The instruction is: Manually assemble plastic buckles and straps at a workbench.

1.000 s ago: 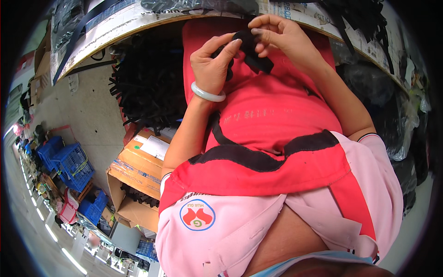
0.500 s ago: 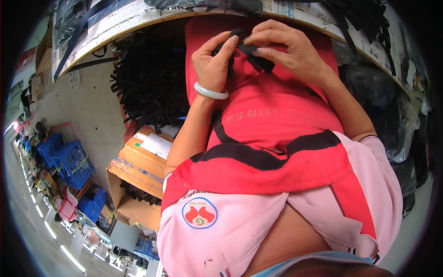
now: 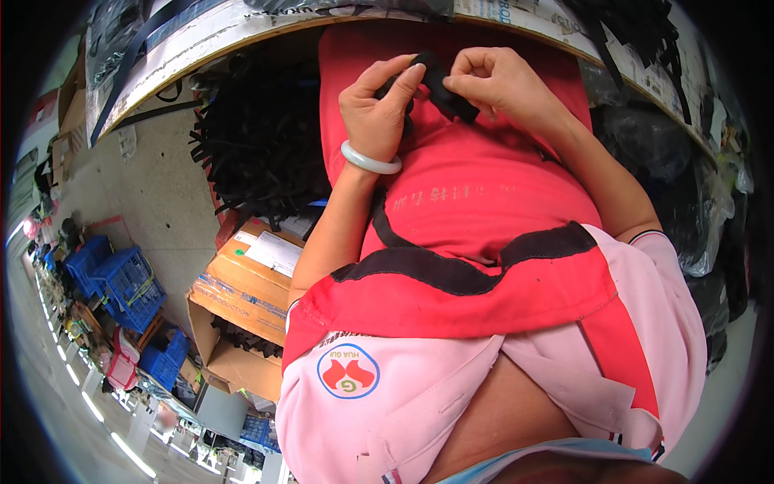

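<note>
Above my red apron (image 3: pixel 484 173), my left hand (image 3: pixel 377 105) is closed, with thumb and fingers pinching a black fabric strip (image 3: pixel 439 90). From the thumb the strip slants down to the right, its lower end hanging loose over the apron. More black material sits within the left fingers, mostly hidden. My right hand (image 3: pixel 504 85) is closed in a pinch right beside the strip's edge. What lies between its thumb and forefinger, if anything, is too small to make out.
A table edge (image 3: pixel 242 42) runs across the top, with plastic-wrapped goods on it. Left of my lap hangs a pile of black strips (image 3: pixel 254 145). Lower left stands an open cardboard box (image 3: pixel 242 278) holding dark pieces. Plastic bags (image 3: pixel 653 161) crowd the right; blue crates (image 3: pixel 129 282) stand farther left.
My right hand has drawn slightly right, off the middle of the strip, and its fingers have curled tighter. More of the strip's flat face shows. The left hand keeps its hold.
</note>
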`<state>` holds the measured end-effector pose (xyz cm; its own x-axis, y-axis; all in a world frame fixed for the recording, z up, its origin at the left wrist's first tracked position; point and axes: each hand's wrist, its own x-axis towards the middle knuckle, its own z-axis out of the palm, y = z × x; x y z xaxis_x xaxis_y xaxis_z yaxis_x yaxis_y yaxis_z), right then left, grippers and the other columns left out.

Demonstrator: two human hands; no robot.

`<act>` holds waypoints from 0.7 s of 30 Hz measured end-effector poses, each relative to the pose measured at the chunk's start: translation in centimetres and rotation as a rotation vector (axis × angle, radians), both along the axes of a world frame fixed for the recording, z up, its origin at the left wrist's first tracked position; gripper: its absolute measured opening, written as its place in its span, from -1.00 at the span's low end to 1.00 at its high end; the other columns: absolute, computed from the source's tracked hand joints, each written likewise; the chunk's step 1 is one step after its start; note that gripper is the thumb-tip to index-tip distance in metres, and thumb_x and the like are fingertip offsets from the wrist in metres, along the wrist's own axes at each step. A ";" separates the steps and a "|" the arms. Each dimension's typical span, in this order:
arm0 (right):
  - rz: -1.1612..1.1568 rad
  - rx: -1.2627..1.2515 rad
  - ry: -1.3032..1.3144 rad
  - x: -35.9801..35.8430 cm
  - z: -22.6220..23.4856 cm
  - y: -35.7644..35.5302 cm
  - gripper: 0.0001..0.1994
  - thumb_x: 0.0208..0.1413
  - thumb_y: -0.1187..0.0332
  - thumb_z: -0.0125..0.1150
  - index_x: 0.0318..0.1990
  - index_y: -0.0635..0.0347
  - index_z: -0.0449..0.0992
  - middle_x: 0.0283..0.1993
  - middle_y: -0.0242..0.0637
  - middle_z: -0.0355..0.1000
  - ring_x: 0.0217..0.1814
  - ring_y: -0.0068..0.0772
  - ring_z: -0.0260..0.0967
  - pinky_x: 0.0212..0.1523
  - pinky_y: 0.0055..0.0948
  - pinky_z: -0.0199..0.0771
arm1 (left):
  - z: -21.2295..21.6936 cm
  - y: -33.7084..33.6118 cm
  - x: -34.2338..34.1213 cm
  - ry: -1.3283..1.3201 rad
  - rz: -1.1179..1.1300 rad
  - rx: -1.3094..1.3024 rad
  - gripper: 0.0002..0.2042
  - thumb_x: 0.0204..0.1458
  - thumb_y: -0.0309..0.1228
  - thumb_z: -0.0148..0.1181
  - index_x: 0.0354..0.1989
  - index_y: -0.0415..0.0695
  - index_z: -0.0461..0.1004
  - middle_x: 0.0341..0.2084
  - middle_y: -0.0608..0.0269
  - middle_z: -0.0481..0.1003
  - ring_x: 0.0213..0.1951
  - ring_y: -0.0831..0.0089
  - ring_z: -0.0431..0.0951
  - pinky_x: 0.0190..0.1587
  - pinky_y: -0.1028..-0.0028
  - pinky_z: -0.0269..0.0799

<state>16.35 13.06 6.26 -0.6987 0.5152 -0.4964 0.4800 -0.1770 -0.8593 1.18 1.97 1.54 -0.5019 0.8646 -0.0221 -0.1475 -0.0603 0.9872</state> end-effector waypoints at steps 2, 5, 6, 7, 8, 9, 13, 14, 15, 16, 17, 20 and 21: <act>0.001 -0.019 0.020 -0.2 -0.4 0.1 -0.81 0.13 0.27 0.19 -0.41 0.19 0.46 -0.62 -0.52 0.30 -0.68 -0.75 0.15 -0.63 -0.70 0.10 | 0.2 -0.1 0.1 0.023 -0.015 0.036 -0.86 0.02 -0.56 0.27 -0.23 -0.26 0.60 -0.49 0.36 0.54 -0.49 0.68 0.45 -0.45 0.68 0.33; -0.167 -0.119 0.170 -0.7 -1.3 0.3 -0.79 0.17 0.22 0.19 -0.34 0.19 0.48 -0.58 -0.51 0.32 -0.65 -0.76 0.18 -0.63 -0.72 0.17 | 0.3 -0.4 -0.3 0.008 -0.045 0.021 -0.86 0.03 -0.56 0.27 -0.23 -0.26 0.60 -0.48 0.35 0.53 -0.47 0.67 0.46 -0.44 0.68 0.32; -0.157 -0.123 0.175 -0.8 -1.5 0.6 -0.79 0.17 0.22 0.19 -0.34 0.19 0.48 -0.58 -0.51 0.32 -0.65 -0.76 0.18 -0.63 -0.72 0.17 | 0.4 -0.7 -0.6 -0.029 -0.054 -0.031 -0.86 0.03 -0.56 0.26 -0.23 -0.27 0.60 -0.48 0.34 0.53 -0.47 0.66 0.47 -0.44 0.68 0.32; -0.084 -0.294 0.203 -0.6 -1.9 1.1 -0.79 0.18 0.22 0.18 -0.32 0.19 0.48 -0.57 -0.51 0.32 -0.66 -0.77 0.17 -0.64 -0.73 0.17 | 0.5 -0.9 -0.7 -0.023 -0.041 -0.034 -0.86 0.03 -0.56 0.26 -0.23 -0.27 0.60 -0.48 0.34 0.53 -0.47 0.66 0.47 -0.44 0.68 0.32; -0.007 -0.466 0.228 -0.5 -2.1 1.4 -0.79 0.18 0.23 0.17 -0.31 0.20 0.48 -0.56 -0.52 0.32 -0.66 -0.77 0.16 -0.64 -0.74 0.17 | 0.8 -1.1 -0.7 -0.074 -0.077 -0.025 -0.87 0.03 -0.56 0.26 -0.23 -0.27 0.60 -0.49 0.35 0.53 -0.47 0.67 0.47 -0.44 0.68 0.31; 0.041 -0.504 0.250 -0.6 -2.1 1.4 -0.78 0.18 0.21 0.18 -0.30 0.20 0.49 -0.56 -0.53 0.32 -0.67 -0.77 0.15 -0.65 -0.75 0.16 | 1.1 -1.5 -0.9 -0.122 -0.114 -0.022 -0.87 0.03 -0.56 0.26 -0.24 -0.27 0.60 -0.50 0.35 0.54 -0.48 0.67 0.47 -0.45 0.69 0.30; -0.052 -0.179 0.213 -2.8 -3.3 1.4 -0.79 0.18 0.23 0.18 -0.29 0.19 0.51 -0.55 -0.54 0.32 -0.65 -0.78 0.15 -0.62 -0.73 0.16 | 3.4 -4.2 -3.3 -0.190 -0.151 -0.177 -0.86 0.02 -0.52 0.26 -0.25 -0.27 0.60 -0.51 0.35 0.53 -0.47 0.69 0.46 -0.43 0.70 0.31; -0.065 -0.116 0.219 -3.1 -3.5 1.7 -0.81 0.18 0.24 0.18 -0.29 0.18 0.51 -0.54 -0.54 0.32 -0.62 -0.79 0.16 -0.59 -0.73 0.18 | 4.8 -5.7 -5.0 -0.205 -0.151 -0.355 -0.85 0.01 -0.50 0.26 -0.25 -0.27 0.60 -0.52 0.36 0.53 -0.51 0.69 0.45 -0.47 0.70 0.28; -0.077 -0.081 0.204 -3.4 -3.4 1.6 -0.82 0.20 0.25 0.15 -0.27 0.17 0.50 -0.54 -0.56 0.31 -0.61 -0.80 0.15 -0.58 -0.74 0.17 | 5.0 -7.5 -6.6 -0.188 -0.108 -0.314 -0.84 0.01 -0.49 0.26 -0.25 -0.25 0.60 -0.55 0.37 0.52 -0.58 0.70 0.42 -0.55 0.71 0.24; -0.090 -0.050 0.190 -3.6 -3.5 1.6 -0.83 0.22 0.25 0.12 -0.26 0.16 0.49 -0.54 -0.57 0.29 -0.59 -0.82 0.15 -0.58 -0.76 0.16 | 5.9 -9.6 -8.4 -0.168 -0.030 -0.409 -0.82 0.01 -0.50 0.25 -0.21 -0.26 0.59 -0.54 0.36 0.52 -0.58 0.70 0.42 -0.56 0.71 0.23; -0.080 -0.057 0.196 -3.5 -3.8 1.7 -0.83 0.22 0.25 0.12 -0.26 0.16 0.49 -0.54 -0.57 0.29 -0.59 -0.82 0.15 -0.58 -0.76 0.16 | 6.5 -11.1 -9.6 -0.043 0.119 -0.400 -0.79 0.02 -0.51 0.25 -0.15 -0.26 0.58 -0.52 0.35 0.53 -0.53 0.69 0.44 -0.50 0.73 0.26; 0.051 -0.025 0.210 -3.3 -3.7 1.2 -0.81 0.19 0.24 0.14 -0.26 0.19 0.51 -0.53 -0.54 0.33 -0.59 -0.77 0.19 -0.56 -0.73 0.21 | 4.0 -15.6 -13.7 0.324 0.507 -0.412 -0.77 0.12 -0.46 0.20 -0.06 -0.24 0.55 -0.40 0.30 0.56 -0.54 0.67 0.46 -0.51 0.73 0.28; 0.100 0.019 0.172 -3.8 -3.2 0.5 -0.81 0.19 0.24 0.14 -0.25 0.18 0.51 -0.53 -0.53 0.33 -0.59 -0.77 0.21 -0.56 -0.73 0.22 | 4.3 -15.6 -13.5 0.199 0.536 -0.368 -0.78 0.12 -0.45 0.20 -0.09 -0.24 0.56 -0.44 0.30 0.56 -0.53 0.67 0.47 -0.54 0.72 0.28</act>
